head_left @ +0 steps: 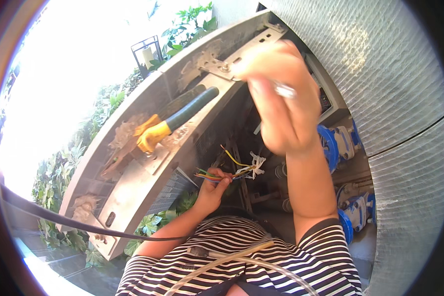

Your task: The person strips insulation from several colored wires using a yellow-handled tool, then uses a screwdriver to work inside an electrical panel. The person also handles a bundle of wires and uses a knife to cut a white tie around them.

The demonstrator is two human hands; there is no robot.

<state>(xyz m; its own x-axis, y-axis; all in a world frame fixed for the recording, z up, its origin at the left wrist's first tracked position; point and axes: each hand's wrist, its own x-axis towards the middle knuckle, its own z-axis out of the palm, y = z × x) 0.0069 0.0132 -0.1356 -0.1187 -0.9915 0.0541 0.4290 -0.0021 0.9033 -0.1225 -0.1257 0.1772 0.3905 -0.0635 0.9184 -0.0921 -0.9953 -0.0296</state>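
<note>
My left hand [211, 193] pinches a bundle of coloured electrical wires [201, 175], their ends sticking out to the left. Right of those fingers, the wires run to a crumpled piece of white film or tape [257, 165]. One yellow wire [233, 157] stands apart from the bundle and curves upward. My right hand [288, 111] is raised high above the opening, closed and blurred. Something small, pale and shiny [284, 91] shows at its fingers, too smeared to name. A pair of pliers [190, 108] with dark green and yellow handles lies on the metal beam left of that hand.
The dusty metal beam [128, 195] slants across the left side, with bolts and brackets. Blue valves or flanged fittings [330, 148] sit in the dark space at right. Ribbed grey wrapping [404, 89] covers a large surface at far right. Leafy plants [69, 163] grow beyond the beam.
</note>
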